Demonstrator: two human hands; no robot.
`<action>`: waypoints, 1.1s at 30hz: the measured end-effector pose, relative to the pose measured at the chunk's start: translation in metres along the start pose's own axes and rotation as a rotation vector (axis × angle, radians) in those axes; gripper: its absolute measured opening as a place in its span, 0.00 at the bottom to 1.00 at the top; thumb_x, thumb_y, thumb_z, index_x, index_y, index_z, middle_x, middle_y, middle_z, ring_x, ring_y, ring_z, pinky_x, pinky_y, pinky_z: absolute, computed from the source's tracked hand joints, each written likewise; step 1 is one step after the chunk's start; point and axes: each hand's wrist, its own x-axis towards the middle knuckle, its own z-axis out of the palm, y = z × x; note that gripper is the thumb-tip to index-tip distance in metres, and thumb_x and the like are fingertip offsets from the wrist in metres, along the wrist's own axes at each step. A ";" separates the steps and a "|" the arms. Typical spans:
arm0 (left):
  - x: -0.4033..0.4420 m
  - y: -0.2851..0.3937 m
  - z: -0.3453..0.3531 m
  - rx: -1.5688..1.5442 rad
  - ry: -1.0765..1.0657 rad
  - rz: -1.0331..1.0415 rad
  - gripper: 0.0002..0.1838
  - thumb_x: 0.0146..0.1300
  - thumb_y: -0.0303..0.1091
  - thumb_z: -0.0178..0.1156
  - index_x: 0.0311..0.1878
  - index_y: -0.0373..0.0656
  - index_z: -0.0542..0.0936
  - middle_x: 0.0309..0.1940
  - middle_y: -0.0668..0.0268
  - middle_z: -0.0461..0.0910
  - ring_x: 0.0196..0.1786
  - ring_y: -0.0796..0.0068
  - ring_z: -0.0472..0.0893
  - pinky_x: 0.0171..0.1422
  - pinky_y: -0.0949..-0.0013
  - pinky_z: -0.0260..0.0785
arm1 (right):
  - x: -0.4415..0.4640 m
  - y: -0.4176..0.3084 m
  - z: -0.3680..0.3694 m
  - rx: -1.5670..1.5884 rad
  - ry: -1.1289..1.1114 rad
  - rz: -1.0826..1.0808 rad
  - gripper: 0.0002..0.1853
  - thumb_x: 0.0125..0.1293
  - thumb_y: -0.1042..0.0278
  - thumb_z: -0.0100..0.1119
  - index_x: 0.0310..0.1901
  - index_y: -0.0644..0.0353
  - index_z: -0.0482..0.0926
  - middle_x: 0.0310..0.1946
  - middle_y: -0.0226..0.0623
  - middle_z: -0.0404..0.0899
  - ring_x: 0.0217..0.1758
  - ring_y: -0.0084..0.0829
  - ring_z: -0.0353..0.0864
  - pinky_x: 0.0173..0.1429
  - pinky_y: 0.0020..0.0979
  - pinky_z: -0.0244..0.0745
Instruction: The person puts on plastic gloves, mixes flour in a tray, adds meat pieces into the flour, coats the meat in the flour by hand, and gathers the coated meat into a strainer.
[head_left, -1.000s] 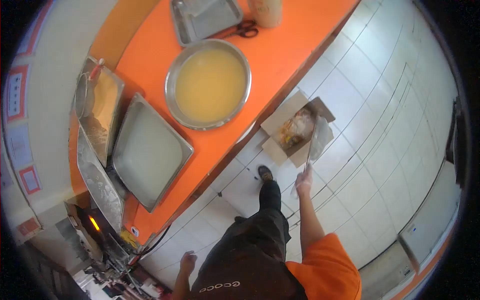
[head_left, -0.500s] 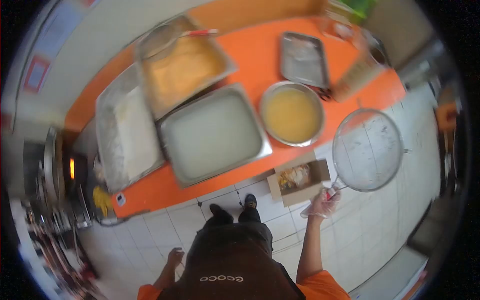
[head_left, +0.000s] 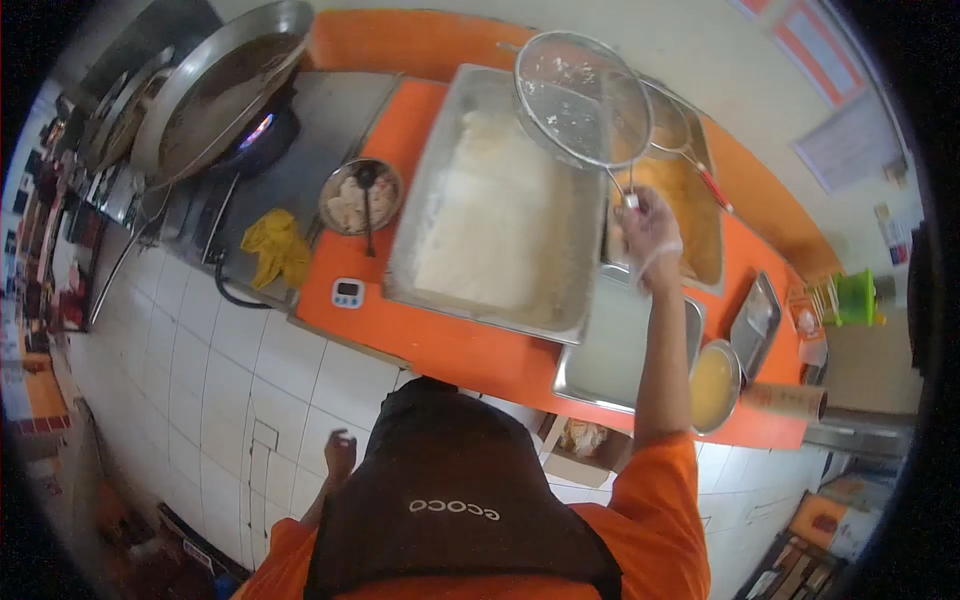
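Note:
My right hand point(head_left: 650, 232), in a clear plastic glove, grips the handle of a large round mesh strainer point(head_left: 572, 100). White bits cling to the mesh, which is raised over the back of a metal tray point(head_left: 588, 325) of white powder. Behind that wrist is a tray of orange crumbs point(head_left: 708, 270), with a smaller red-handled strainer point(head_left: 665, 118) lying on it. Below my right forearm stands a pan of pale cloudy liquid point(head_left: 610, 355). My left hand point(head_left: 341, 455) hangs beside my apron, fingers loosely curled and apart, touching nothing I can see.
On the left, a large wok point(head_left: 215, 100) sits over a lit burner point(head_left: 262, 130). Near it are a yellow cloth point(head_left: 275, 250), a bowl of pale food point(head_left: 348, 205) and a timer point(head_left: 347, 293). A bowl of yellow liquid point(head_left: 712, 390) and a cardboard box point(head_left: 580, 470) are at right.
My view has turned left along the counter. My right hand has carried the strainer from beyond the counter's right end to above the powder tray. My left hand stays at my side.

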 end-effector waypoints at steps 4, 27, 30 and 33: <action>0.039 0.103 -0.048 -0.233 0.501 0.160 0.09 0.67 0.30 0.63 0.48 0.41 0.78 0.32 0.67 0.77 0.33 0.77 0.75 0.38 0.69 0.71 | 0.085 0.040 0.047 0.098 -0.196 0.188 0.12 0.67 0.75 0.60 0.52 0.62 0.79 0.32 0.28 0.78 0.31 0.20 0.74 0.35 0.24 0.71; 0.263 0.402 -0.052 -0.921 -0.170 -0.030 0.22 0.70 0.32 0.58 0.65 0.39 0.69 0.56 0.60 0.76 0.54 0.70 0.80 0.54 0.67 0.79 | 0.118 0.027 0.068 -0.744 -0.265 -0.035 0.20 0.66 0.63 0.60 0.58 0.55 0.78 0.41 0.47 0.84 0.45 0.47 0.84 0.50 0.41 0.77; 0.269 0.386 -0.048 -0.918 -0.113 0.025 0.19 0.70 0.30 0.56 0.63 0.41 0.71 0.54 0.61 0.77 0.52 0.73 0.81 0.50 0.69 0.80 | 0.128 0.047 0.080 -0.968 -0.237 -0.114 0.21 0.65 0.64 0.62 0.59 0.56 0.77 0.43 0.46 0.84 0.48 0.46 0.83 0.51 0.40 0.76; 0.242 0.380 -0.058 -0.917 0.035 0.112 0.18 0.69 0.29 0.55 0.62 0.41 0.71 0.52 0.63 0.79 0.49 0.76 0.81 0.47 0.71 0.80 | 0.110 0.013 0.089 -0.453 0.022 -0.003 0.17 0.64 0.63 0.64 0.53 0.56 0.79 0.45 0.44 0.83 0.46 0.45 0.83 0.51 0.40 0.77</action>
